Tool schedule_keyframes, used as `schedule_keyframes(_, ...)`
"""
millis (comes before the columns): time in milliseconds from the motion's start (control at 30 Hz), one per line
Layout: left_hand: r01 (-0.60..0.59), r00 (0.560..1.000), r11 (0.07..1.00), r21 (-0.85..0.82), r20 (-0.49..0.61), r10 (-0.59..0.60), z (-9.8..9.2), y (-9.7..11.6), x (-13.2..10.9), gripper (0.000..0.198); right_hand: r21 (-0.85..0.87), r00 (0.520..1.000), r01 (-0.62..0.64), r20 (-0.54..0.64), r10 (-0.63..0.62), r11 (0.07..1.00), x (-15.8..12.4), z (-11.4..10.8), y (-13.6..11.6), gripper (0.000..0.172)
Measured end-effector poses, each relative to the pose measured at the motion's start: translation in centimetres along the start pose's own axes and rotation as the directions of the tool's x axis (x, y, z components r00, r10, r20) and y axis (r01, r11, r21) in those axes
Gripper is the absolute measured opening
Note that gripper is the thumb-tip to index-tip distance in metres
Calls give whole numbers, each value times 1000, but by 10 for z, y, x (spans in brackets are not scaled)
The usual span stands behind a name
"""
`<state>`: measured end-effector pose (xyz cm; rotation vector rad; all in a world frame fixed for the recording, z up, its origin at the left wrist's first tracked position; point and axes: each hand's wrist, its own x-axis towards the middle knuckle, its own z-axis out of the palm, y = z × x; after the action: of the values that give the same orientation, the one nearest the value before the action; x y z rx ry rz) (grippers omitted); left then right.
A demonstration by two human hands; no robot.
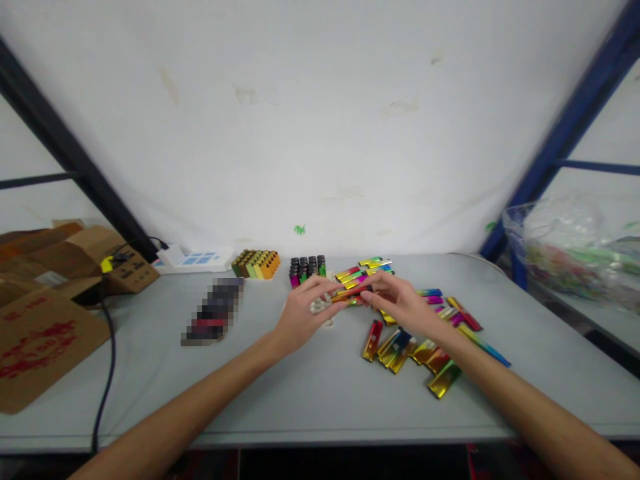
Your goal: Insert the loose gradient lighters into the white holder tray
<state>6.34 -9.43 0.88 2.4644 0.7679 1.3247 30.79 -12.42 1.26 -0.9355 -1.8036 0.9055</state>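
A slim red-and-orange lighter (346, 293) is held level between my two hands above the table. My left hand (303, 310) has its thumb and fingers closed about the left end. The right end is pinched by the thumb and fingertips of my right hand (397, 300). Partly hidden behind my left hand is a white piece with round hollows (319, 305). Just beyond it, dark-topped lighters (307, 267) stand upright in rows. Around and below my right hand lie many loose shiny lighters (395, 350) in gold, red, blue, green and pink.
A block of yellow and brown lighters (255, 264) stands near the wall, beside a white power strip (200, 260). A pixelated dark object (215, 313) lies left of my hands. Open cardboard boxes (50, 320) and a black cable (111, 353) occupy the left; a clear plastic bag (575, 247) is at right.
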Motion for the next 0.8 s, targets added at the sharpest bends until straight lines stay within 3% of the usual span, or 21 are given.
schedule_keyframes(200, -29, 990, 999, -33, 137, 33, 2, -3, 0, 17, -283, 997, 71, 60, -56, 956, 1, 2, -4, 25)
schedule_keyframes(300, -51, 994, 997, 51, 102, 46, -1, -9, 0, 15, -393, 998, 63, 13, -62, 918, 2, -4, -6, 25)
schedule_keyframes(433, -15, 999, 977, 213, -26, 21, -11, -19, 3, 16, -506, 996, 63, -29, -90, 860, 3, -12, -5, 25)
schedule_keyframes(533, 16, 995, 963, 271, -103, 12, -20, -21, 7, 27, -580, 995, 73, -15, -101, 811, 2, -12, -4, 24)
schedule_keyframes(667, 21, 995, 962, 271, -96, 5, -30, -21, 16, 50, -608, 994, 97, 20, -107, 788, 2, -10, -5, 23)
schedule_keyframes(800, 10, 998, 969, 248, -64, 6, -34, -27, 26, 43, -617, 994, 74, -22, -111, 783, 3, -10, -4, 23)
